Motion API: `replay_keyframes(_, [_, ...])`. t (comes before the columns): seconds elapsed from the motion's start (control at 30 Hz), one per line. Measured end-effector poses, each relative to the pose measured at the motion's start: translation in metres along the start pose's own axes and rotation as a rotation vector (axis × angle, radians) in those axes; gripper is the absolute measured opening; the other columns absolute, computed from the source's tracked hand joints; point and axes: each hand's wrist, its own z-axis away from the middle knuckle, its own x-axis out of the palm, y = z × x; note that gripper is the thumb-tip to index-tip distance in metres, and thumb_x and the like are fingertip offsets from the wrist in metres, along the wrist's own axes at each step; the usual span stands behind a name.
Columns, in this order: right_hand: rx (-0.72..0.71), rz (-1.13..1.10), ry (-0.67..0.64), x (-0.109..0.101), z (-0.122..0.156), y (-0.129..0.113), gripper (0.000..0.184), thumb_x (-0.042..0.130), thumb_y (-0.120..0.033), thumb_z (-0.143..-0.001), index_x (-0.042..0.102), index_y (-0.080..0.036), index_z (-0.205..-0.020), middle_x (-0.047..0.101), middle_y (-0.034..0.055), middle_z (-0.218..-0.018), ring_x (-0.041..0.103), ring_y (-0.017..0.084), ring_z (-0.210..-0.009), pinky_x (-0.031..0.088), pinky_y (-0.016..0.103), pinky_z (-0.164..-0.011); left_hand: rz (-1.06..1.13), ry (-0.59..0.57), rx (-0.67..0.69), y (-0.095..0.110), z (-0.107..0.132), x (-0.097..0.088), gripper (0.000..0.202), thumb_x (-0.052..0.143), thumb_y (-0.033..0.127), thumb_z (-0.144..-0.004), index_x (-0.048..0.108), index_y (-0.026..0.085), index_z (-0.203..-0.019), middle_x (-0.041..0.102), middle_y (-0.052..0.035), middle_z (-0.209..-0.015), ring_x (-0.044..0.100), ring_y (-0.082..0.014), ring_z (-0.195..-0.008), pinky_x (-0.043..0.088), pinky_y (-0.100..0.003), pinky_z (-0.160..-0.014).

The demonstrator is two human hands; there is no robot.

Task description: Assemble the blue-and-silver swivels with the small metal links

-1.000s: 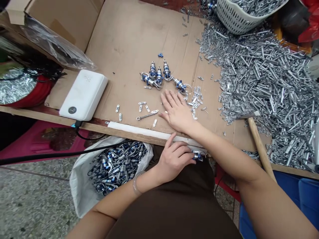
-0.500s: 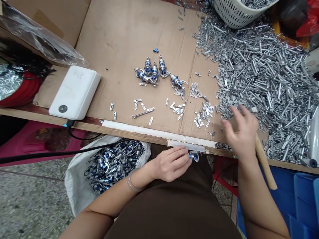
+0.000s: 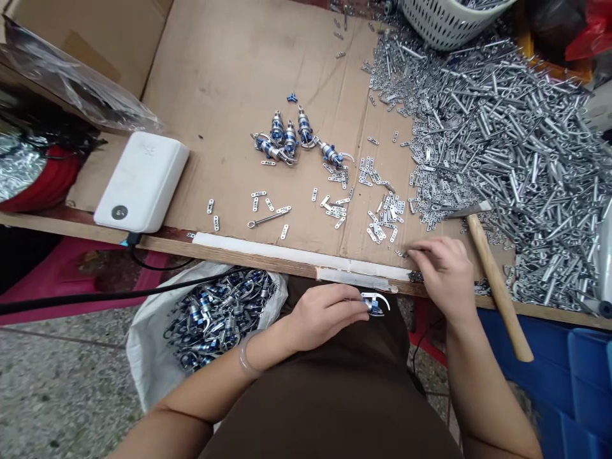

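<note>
At the bench edge, left hand (image 3: 325, 317): narrow grip on a blue-and-silver clip assembly (image 3: 373, 305), held low against my lap, apparently for steadiness.
Right hand (image 3: 442, 275): fingers (image 3: 412, 254) curled beside small perforated links (image 3: 382, 224); whether one is held, I cannot tell.
Surface: cardboard-topped bench (image 3: 248, 83), silver pin heap (image 3: 502, 146), wooden-handled hammer (image 3: 497, 299) within reach.
Room: speckled stone floor (image 3: 52, 389), white sack (image 3: 143, 363) of clips below.

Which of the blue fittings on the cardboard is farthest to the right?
The rightmost fitting, lying on its side with its hook pointing right. The other fittings bunch together to its left.
</note>
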Motion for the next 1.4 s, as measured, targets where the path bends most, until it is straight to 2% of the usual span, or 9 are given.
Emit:
replay_keyframes(0.1, [0.002,-0.034,-0.072,0.008,-0.013,-0.015,0.01,0.054,-0.027,-0.08,0.063,-0.022,-0.08,0.062,0.0015,-0.08,0.051,0.018,-0.081,0.039,0.032,-0.074,0.108,-0.031,-0.148,0.003,0.002,0.002,0.007,0.058,0.018,-0.082,0.062,0.015,-0.087,0.064,-0.0051,-0.084,0.062,-0.0107,-0.078,0.053,-0.019,-0.071])
replay_keyframes(0.23, [0.105,0.05,-0.106,0.022,-0.031,-0.029,0.014,0.055,-0.032,-0.079,0.062,-0.021,-0.081,0.06,0.0039,-0.083,0.049,0.022,-0.084,0.036,0.036,-0.076,0.129,-0.011,-0.198,0.002,0.001,0.0,0.007,0.059,0.019,-0.081,0.063,0.016,-0.085,0.064,-0.0052,-0.086,0.062,-0.0119,-0.08,0.053,-0.021,-0.074])
replay_keyframes(0.4, [0.113,0.175,-0.188,0.03,-0.038,-0.035,0.011,0.053,-0.028,-0.079,0.059,-0.02,-0.075,0.059,0.0064,-0.081,0.047,0.025,-0.082,0.033,0.039,-0.074,0.093,0.002,-0.183,-0.001,-0.001,-0.003,0.008,0.06,0.016,-0.08,0.065,0.015,-0.087,0.065,-0.0067,-0.088,0.062,-0.0134,-0.082,0.053,-0.023,-0.073])
replay_keyframes(0.6, [0.139,-0.021,-0.014,0.017,-0.018,-0.032,0.009,0.047,-0.026,-0.084,0.053,-0.02,-0.081,0.057,0.0036,-0.083,0.05,0.019,-0.082,0.037,0.032,-0.073,0.008,0.02,-0.151,0.001,-0.005,-0.009,0.01,0.057,0.015,-0.082,0.065,0.016,-0.088,0.065,-0.0066,-0.087,0.061,-0.0129,-0.08,0.052,-0.022,-0.069])
replay_keyframes(0.73, [0.093,0.015,0.01,0.017,-0.015,-0.03,0.009,0.048,-0.026,-0.084,0.056,-0.021,-0.084,0.057,0.003,-0.083,0.049,0.018,-0.083,0.038,0.031,-0.074,-0.006,0.019,-0.173,0.002,-0.009,-0.01,0.01,0.057,0.015,-0.082,0.065,0.016,-0.088,0.064,-0.0056,-0.087,0.061,-0.0114,-0.077,0.051,-0.02,-0.067])
replay_keyframes(0.93, [0.002,0.155,-0.117,0.019,-0.033,-0.026,0.01,0.051,-0.025,-0.082,0.06,-0.022,-0.083,0.056,0.0053,-0.086,0.047,0.023,-0.086,0.036,0.037,-0.076,0.023,0.045,-0.16,0.003,-0.01,-0.009,0.009,0.058,0.016,-0.082,0.064,0.015,-0.089,0.065,-0.0051,-0.085,0.062,-0.0112,-0.077,0.052,-0.02,-0.07])
replay_keyframes(1.03, [-0.047,0.043,-0.078,0.005,-0.021,-0.038,0.009,0.049,-0.024,-0.084,0.058,-0.022,-0.083,0.059,0.003,-0.084,0.05,0.019,-0.083,0.038,0.034,-0.073,0.017,0.105,-0.143,0.003,-0.01,-0.009,0.015,0.061,0.016,-0.08,0.061,0.015,-0.095,0.066,-0.0052,-0.086,0.062,-0.0122,-0.081,0.052,-0.021,-0.074])
replay_keyframes(1.23, [-0.293,-0.028,-0.217,-0.018,0.026,-0.069,0.014,0.05,-0.014,-0.083,0.058,-0.02,-0.092,0.062,0.0039,-0.085,0.052,0.017,-0.082,0.04,0.032,-0.074,0.009,0.101,-0.099,0.006,-0.013,-0.013,0.022,0.057,0.015,-0.082,0.058,0.015,-0.104,0.065,-0.0059,-0.089,0.061,-0.0117,-0.083,0.053,-0.021,-0.075])
replay_keyframes(1.4, [-0.222,-0.146,-0.231,-0.019,0.034,-0.064,0.015,0.05,-0.015,-0.083,0.056,-0.022,-0.094,0.061,0.0036,-0.085,0.053,0.017,-0.083,0.042,0.032,-0.074,0.118,0.087,-0.172,0.009,-0.015,-0.012,0.011,0.056,0.017,-0.083,0.063,0.017,-0.092,0.063,-0.0049,-0.085,0.061,-0.0106,-0.079,0.053,-0.019,-0.071])
